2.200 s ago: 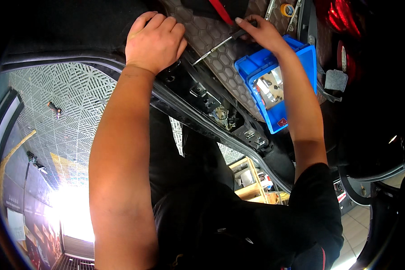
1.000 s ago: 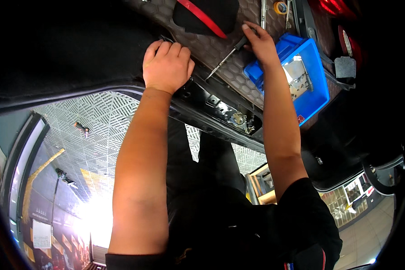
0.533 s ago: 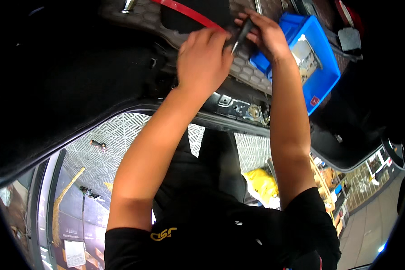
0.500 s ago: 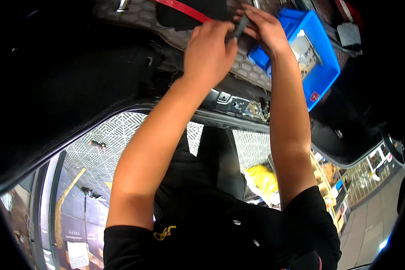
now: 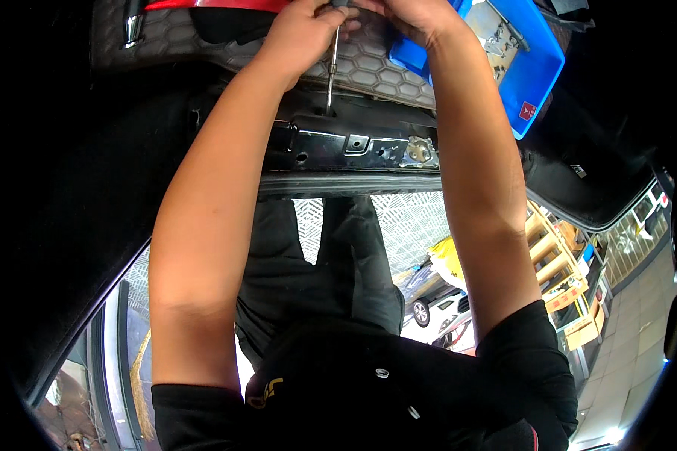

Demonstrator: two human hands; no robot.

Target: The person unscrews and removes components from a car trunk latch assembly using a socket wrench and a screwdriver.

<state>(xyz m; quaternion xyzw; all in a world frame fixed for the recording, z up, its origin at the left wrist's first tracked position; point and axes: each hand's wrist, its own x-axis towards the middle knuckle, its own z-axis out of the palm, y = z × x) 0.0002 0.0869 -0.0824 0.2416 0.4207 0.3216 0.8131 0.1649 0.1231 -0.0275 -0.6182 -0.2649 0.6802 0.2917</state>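
My left hand (image 5: 301, 34) is closed around the dark handle of a long-shafted driver (image 5: 332, 75), whose slim metal shaft points down. The shaft's lower end reaches into a dark opening in the black sill panel (image 5: 323, 150). My right hand (image 5: 414, 16) is at the top edge of the picture, its fingers bent in toward the upper end of the handle. Its fingertips are partly cut off there. A metal latch piece (image 5: 419, 152) sits on the sill between my forearms.
A blue bin (image 5: 538, 83) holding loose metal parts stands right of my right hand. Quilted dark matting (image 5: 376, 71) lies beyond the sill. A red strip (image 5: 226, 3) and a black-and-chrome cylinder (image 5: 134, 26) are at upper left. Wooden shelving (image 5: 557, 263) stands at lower right.
The driver has swung from between my raised hands to a downright position, its shaft now in the sill opening. My left hand has moved left and up in view; the view has shifted.
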